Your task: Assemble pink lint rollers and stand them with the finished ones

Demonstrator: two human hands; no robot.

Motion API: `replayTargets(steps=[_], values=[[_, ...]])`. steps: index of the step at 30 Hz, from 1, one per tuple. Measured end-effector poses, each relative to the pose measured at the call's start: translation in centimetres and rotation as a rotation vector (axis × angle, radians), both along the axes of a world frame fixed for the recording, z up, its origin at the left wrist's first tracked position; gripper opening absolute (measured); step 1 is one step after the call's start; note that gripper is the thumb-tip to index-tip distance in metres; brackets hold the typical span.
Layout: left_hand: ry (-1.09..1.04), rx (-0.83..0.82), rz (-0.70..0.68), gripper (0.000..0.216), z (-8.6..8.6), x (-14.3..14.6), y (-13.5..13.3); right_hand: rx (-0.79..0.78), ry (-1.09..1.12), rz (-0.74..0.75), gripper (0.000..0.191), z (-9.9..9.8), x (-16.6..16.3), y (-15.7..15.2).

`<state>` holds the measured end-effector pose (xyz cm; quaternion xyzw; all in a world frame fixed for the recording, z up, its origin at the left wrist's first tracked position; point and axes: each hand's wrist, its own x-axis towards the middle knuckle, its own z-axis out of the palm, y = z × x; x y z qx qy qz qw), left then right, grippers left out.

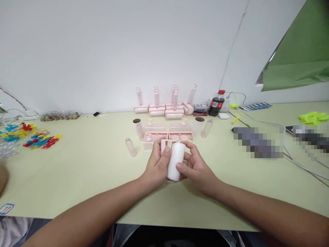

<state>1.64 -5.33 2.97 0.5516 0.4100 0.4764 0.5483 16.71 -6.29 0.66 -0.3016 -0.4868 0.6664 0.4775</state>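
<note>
Both hands meet near the middle of the table around a white lint roll (176,162). My left hand (159,162) is closed on a pale pink plastic frame (163,145), its thumb lying against the roll's side. My right hand (196,164) grips the roll, thumb on its front and fingers behind. Part of the frame is hidden by the roll and fingers. Just beyond the hands sit pink trays (168,133) with round pink pieces in one. Clear pink tubes stand on both sides, one on the left (131,146) and one on the right (207,128).
Finished-looking pink lint rollers (157,110) with upright handles line the wall. Two more rolls show brown cores, one at right (198,126). A cola bottle (217,103) stands by white cables. Colourful plastic pieces (42,140) lie far left; blurred dark objects (257,142) lie right.
</note>
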Motion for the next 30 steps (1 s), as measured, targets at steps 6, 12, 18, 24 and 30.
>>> replayTargets(steps=[6,12,18,24,30], values=[[0.159,0.448,0.008,0.046,-1.6,-0.6,-0.4,-0.026,0.105,0.027,0.039,0.8,0.6,0.0],[0.417,0.896,0.063,0.051,-2.5,-1.0,-0.3,-0.179,0.223,0.254,0.047,1.3,0.7,0.0],[0.430,1.117,0.082,0.049,-1.7,-1.0,0.1,-0.182,0.284,0.501,0.051,0.6,0.5,-0.3],[0.287,1.111,-0.081,0.045,-1.3,-1.3,0.6,-0.118,0.176,0.437,0.050,-0.4,0.6,0.0],[0.198,1.119,-0.090,0.039,-0.9,-1.3,0.2,-0.090,0.133,0.472,0.051,-0.2,0.8,-0.3]])
